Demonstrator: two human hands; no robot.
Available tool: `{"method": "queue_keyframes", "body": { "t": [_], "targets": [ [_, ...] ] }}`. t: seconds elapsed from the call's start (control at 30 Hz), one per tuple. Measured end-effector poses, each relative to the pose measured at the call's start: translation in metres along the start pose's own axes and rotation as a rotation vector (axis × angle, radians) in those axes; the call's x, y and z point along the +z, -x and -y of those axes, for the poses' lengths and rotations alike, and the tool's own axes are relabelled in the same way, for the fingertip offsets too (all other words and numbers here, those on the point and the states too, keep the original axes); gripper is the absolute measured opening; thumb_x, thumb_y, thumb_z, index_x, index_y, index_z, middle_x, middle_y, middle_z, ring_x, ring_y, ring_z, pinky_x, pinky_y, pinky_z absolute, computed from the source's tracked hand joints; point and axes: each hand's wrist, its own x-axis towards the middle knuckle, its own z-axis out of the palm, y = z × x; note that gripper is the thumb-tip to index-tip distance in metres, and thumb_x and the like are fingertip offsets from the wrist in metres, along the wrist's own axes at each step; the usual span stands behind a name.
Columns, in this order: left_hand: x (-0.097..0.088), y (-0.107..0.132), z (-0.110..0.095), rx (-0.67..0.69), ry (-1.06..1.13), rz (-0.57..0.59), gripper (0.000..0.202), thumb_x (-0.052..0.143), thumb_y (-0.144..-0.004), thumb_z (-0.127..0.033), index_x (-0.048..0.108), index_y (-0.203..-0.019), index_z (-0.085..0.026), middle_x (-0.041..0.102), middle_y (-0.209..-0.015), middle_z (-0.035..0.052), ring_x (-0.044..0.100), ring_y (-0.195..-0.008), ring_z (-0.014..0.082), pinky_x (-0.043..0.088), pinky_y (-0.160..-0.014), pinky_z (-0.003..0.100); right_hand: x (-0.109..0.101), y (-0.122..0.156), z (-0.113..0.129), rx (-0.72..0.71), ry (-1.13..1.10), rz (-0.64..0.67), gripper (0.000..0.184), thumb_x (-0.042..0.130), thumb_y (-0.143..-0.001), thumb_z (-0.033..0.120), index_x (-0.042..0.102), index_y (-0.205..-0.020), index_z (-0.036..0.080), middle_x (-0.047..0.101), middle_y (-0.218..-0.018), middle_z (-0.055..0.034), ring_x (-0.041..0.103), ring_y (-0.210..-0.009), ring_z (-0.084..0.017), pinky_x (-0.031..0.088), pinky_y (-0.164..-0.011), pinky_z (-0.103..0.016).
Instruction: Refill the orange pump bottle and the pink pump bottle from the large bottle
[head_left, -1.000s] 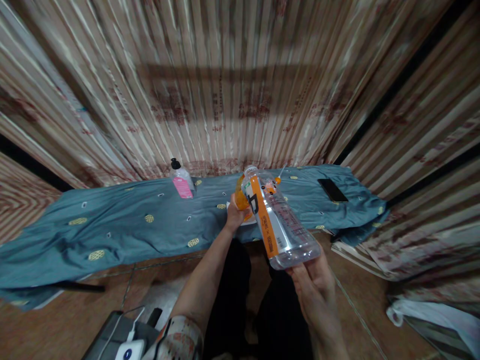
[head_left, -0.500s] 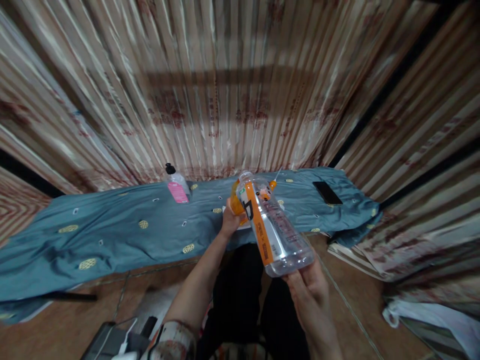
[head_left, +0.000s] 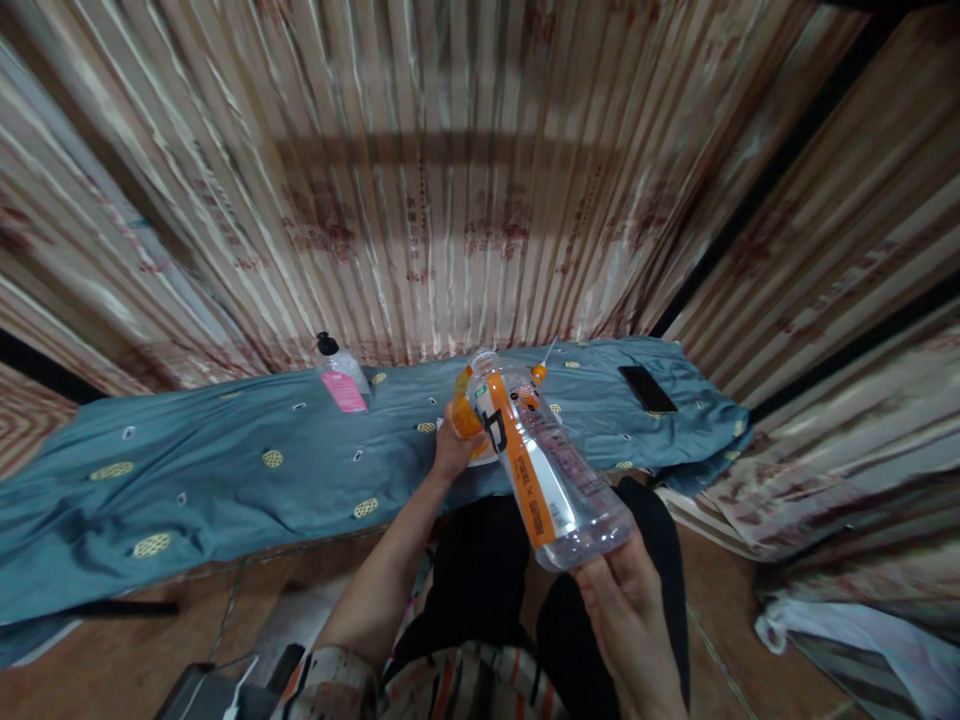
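My right hand (head_left: 626, 600) grips the base of a large clear plastic bottle (head_left: 555, 480) with an orange and silver label. The bottle leans up and to the left, its open neck beside an amber see-through container (head_left: 466, 400). My left hand (head_left: 454, 445) is wrapped round that container, whose mouth is hidden behind the clear bottle. Whether liquid is passing between them I cannot tell. Just beyond the bottle lies an orange nozzle-like piece (head_left: 539, 372) with a thin pale tube. Something white, partly hidden, sits under my left hand.
The narrow table wears a blue-green cloth (head_left: 247, 500) with pineapple prints. A pink-labelled bottle with a black top (head_left: 343, 378) stands on the left, a black phone (head_left: 647, 388) lies on the right. Striped curtains (head_left: 435, 200) close in behind. A white bag (head_left: 840, 640) is at lower right.
My view has shifted slightly, and the right knee now shows beside the clear bottle. Both hands keep their holds, with the clear bottle still tilted at about the same angle.
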Motion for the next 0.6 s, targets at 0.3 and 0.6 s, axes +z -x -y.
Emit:
{"method": "queue_keyframes", "body": {
  "t": [0.3, 0.6],
  "targets": [
    [-0.001, 0.001, 0.002, -0.020, -0.013, -0.005, 0.053, 0.087, -0.062, -0.026, 0.057, -0.106, -0.023, 0.073, -0.096, 0.0010, 0.070, -0.088, 0.0226, 0.057, -0.084, 0.038, -0.007, 0.001, -0.004, 0.045, 0.014, -0.053, 0.053, 0.085, -0.086, 0.044, 0.070, -0.135, 0.034, 0.073, -0.141, -0.0064, 0.070, -0.131, -0.025, 0.056, -0.108, -0.035],
    [0.003, 0.003, 0.005, -0.011, 0.001, -0.023, 0.053, 0.088, -0.063, -0.024, 0.058, -0.106, -0.024, 0.074, -0.098, 0.0014, 0.072, -0.094, 0.0252, 0.058, -0.090, 0.043, -0.033, 0.001, -0.023, 0.066, 0.049, 0.001, 0.052, 0.081, -0.090, 0.042, 0.066, -0.139, 0.035, 0.070, -0.146, -0.0072, 0.070, -0.130, -0.029, 0.058, -0.107, -0.042]
  ]
}}
